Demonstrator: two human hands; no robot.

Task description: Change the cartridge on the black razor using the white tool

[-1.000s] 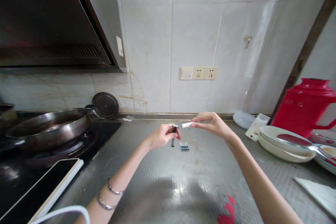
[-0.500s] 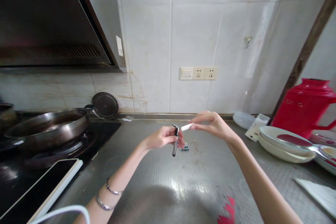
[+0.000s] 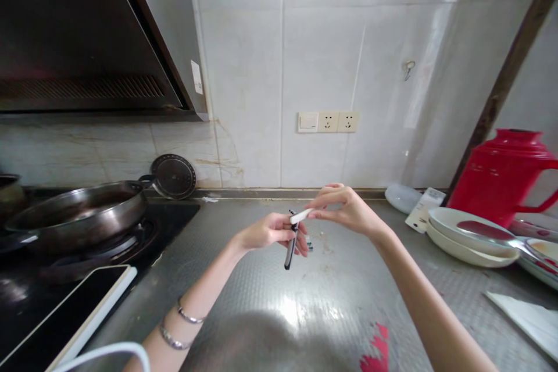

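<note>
My left hand (image 3: 272, 231) is closed around a slim black-and-silver handle-like tool (image 3: 290, 251), held tilted above the counter. Its exact kind is too small to make out. Between the thumb and fingers of my right hand (image 3: 340, 207) is a small white flat piece (image 3: 300, 216). This piece crosses the tool's upper end, in front of it; whether the two touch I cannot tell. Behind my left fingers, a small blue-green item (image 3: 309, 242) lies on the metal counter (image 3: 244, 296), mostly covered.
On the left, a steel pan (image 3: 82, 209) sits on the black stove, with a large phone-like device (image 3: 70, 325) in front. To the right are a red thermos jug (image 3: 501, 177), stacked plates (image 3: 471, 250) and a white card (image 3: 425, 211). Wall sockets (image 3: 339, 122) are behind.
My right hand has moved left and slightly down, bringing the white piece across the top of the tool. The tool is a little lower, and my left fingers now cover more of the blue-green item.
</note>
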